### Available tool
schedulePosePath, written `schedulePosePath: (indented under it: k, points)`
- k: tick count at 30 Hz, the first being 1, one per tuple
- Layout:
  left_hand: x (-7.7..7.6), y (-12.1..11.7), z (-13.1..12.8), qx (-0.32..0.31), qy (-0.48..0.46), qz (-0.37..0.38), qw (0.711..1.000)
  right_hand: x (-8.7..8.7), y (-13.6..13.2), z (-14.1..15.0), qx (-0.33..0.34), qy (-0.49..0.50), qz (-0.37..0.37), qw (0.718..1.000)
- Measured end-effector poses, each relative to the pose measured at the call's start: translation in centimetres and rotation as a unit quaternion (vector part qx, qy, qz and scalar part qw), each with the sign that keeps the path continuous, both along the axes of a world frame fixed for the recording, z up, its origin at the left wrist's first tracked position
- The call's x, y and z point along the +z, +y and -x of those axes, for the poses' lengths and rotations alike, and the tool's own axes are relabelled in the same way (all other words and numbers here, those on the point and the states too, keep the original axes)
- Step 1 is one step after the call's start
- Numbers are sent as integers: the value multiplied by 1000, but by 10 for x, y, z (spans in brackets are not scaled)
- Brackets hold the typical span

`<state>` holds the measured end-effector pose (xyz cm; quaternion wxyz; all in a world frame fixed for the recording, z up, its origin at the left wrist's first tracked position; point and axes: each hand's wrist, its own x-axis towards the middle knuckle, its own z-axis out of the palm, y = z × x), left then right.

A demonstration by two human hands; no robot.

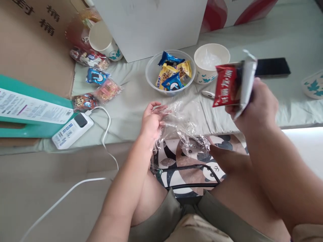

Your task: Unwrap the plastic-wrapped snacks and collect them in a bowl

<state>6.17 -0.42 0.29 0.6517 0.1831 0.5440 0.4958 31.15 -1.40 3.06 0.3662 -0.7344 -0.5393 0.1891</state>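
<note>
My left hand (152, 124) is closed on a crumpled clear plastic bag (180, 126), which hangs over the near edge of the cloth. My right hand (261, 107) grips snack packets: a red one (225, 85) with white lettering and another whose silvery wrapper (247, 84) faces sideways. Between and beyond the hands, a clear plastic bowl (151, 75) holds several blue and yellow snack packets (174, 82). To its right is a paper cup (211, 53) with clear crumpled plastic inside. My right fingers are partly hidden behind the packets.
Wrapped snacks (107, 90) and another paper cup (101, 37) sit at the left beside a carton (37, 40). A white power bank (73, 131) trails a cable (107, 134). A black phone (272, 67) lies behind my right hand. A patterned paper cup (314, 85) stands far right.
</note>
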Motion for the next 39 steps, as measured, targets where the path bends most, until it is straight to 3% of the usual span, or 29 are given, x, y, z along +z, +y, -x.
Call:
schedulePosePath:
  k: [2,4,7,11,13,18,23,28,31,36,39]
  points:
    - [2,0,-1,-4,1,2,1000,13,18,26,-78,165,15,983]
    - [3,-1,-1,-13,4,-2,1000,28,40,54,-29,207,18,978]
    - [6,-2,2,-21,8,-7,1000,46,74,91,91,97,31,991]
    - [12,-3,6,-24,12,9,1000,54,104,115,136,-66,26,988]
    - [13,-5,7,-27,15,10,999,50,114,117,136,-70,4,988]
    - [14,-8,10,-44,26,-4,999,40,128,108,81,57,-95,991]
    - [13,-9,10,-42,22,-6,999,57,120,90,53,-23,-160,985]
    - [13,-9,7,-37,15,-11,999,58,112,83,91,-155,-102,978]
    - [11,-8,4,-39,16,-10,999,48,116,91,131,-169,-54,975]
    - [9,-6,2,-44,22,-18,999,39,131,96,238,-188,-74,950]
    - [9,-5,1,-44,28,-12,999,32,142,90,274,-212,-18,938]
